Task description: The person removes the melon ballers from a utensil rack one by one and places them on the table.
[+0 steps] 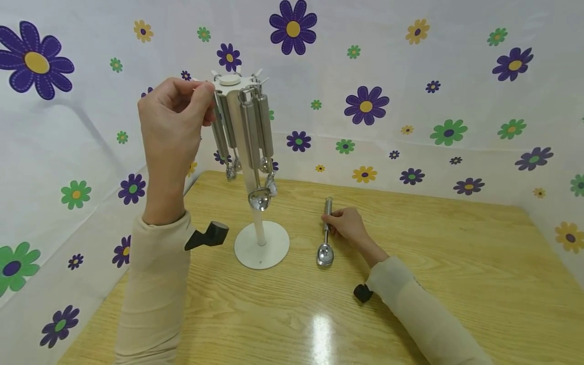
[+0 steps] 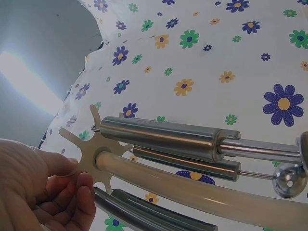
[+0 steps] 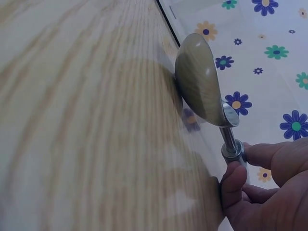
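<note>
A: What is shown left of centre?

B: A tall white rack [image 1: 239,126] is seen upright on a wood-grained surface [image 1: 255,314], its round base [image 1: 248,256] set flat. Several metal scoops [image 1: 249,137] are hung from its star-shaped top [image 1: 230,81], handles up and bowls down.

A: How are the hands placed?

B: The left hand [image 1: 175,109] is raised to the star-shaped top, and one of its prongs is pinched between thumb and fingers. The right hand [image 1: 350,224] is held low, and the handle of a separate scoop [image 1: 325,255] is gripped between thumb and fingertips.

A: Where is that separate scoop found?

B: It is placed to the right of the round base and apart from it, with its bowl pointed toward the viewer and its handle end pointed away. In the right wrist view the bowl is seen right by the surface; whether the handle is lifted cannot be told.

A: What is seen around them?

B: The forearms are covered by beige sleeves [image 1: 155,294], and a white cloth [image 1: 388,66] printed with purple, green and yellow flowers is hung behind
</note>
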Demonstrator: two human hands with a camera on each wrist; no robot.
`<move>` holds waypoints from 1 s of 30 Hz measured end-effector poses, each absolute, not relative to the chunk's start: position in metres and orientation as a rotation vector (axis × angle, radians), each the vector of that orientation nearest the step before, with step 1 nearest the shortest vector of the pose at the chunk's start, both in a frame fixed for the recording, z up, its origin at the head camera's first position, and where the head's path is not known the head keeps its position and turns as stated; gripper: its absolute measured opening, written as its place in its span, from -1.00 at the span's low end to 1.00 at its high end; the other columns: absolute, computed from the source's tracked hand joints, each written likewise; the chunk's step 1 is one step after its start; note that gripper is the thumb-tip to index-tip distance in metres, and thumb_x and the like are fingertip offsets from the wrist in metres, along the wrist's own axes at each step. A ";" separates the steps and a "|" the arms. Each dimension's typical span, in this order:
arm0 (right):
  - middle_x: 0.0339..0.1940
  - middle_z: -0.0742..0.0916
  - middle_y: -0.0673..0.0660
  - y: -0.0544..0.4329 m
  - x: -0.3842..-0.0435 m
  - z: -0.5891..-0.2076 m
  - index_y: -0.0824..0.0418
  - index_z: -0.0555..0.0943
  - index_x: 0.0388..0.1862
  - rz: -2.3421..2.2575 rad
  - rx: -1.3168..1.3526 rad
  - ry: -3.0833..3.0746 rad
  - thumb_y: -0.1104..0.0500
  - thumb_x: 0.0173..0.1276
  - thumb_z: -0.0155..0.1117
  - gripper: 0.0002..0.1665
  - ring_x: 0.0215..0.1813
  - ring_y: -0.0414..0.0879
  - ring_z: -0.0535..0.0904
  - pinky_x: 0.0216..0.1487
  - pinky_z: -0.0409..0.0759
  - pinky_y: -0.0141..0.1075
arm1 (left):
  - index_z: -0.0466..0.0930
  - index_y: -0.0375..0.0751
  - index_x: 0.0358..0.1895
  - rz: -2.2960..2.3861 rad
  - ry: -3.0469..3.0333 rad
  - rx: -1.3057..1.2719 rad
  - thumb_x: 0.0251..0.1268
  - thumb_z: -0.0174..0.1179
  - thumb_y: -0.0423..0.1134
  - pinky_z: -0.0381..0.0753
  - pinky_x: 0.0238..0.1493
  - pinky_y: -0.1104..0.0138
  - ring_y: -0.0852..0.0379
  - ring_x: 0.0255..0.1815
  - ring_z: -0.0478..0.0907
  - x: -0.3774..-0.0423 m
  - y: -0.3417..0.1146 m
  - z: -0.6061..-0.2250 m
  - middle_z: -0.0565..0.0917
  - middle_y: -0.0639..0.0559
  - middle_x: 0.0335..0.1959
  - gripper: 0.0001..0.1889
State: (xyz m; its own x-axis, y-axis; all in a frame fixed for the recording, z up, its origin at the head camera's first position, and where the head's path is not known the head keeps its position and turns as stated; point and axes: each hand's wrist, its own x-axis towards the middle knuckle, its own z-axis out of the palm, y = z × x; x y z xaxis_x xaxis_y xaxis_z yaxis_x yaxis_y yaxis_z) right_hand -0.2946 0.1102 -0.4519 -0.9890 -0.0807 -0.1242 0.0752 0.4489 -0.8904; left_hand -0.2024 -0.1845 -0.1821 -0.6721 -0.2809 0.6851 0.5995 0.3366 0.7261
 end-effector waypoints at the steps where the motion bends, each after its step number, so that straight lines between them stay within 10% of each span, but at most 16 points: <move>1: -0.63 0.62 0.05 0.110 -0.295 -0.452 0.39 0.72 -0.23 -1.573 -0.003 2.545 0.09 0.47 0.39 -0.68 -0.63 -0.21 0.43 -0.59 0.43 -0.44 | 0.72 -0.37 -0.05 -1.438 -1.827 -0.280 0.49 0.28 -0.21 0.67 -0.21 0.43 0.13 -0.41 0.59 -0.202 -0.184 -0.182 0.65 0.08 -0.41 -0.75; 30: -0.26 0.70 0.20 0.114 -0.283 -0.442 0.47 0.60 0.20 -1.837 -0.029 2.349 0.20 0.61 0.15 -0.62 -0.32 -0.12 0.60 -0.30 0.63 -0.37 | 0.71 -0.37 -0.03 -1.440 -1.847 -0.253 0.50 0.27 -0.19 0.66 -0.18 0.43 0.14 -0.40 0.60 -0.200 -0.183 -0.181 0.66 0.08 -0.39 -0.74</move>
State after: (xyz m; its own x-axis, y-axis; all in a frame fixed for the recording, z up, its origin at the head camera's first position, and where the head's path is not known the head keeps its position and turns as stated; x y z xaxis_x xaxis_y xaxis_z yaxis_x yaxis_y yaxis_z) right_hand -0.2831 0.1138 -0.4421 -0.9872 -0.1128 -0.1129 0.0824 0.2457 -0.9658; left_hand -0.2000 -0.1835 -0.1813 -0.6868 -0.2885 0.6671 0.5764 0.3428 0.7418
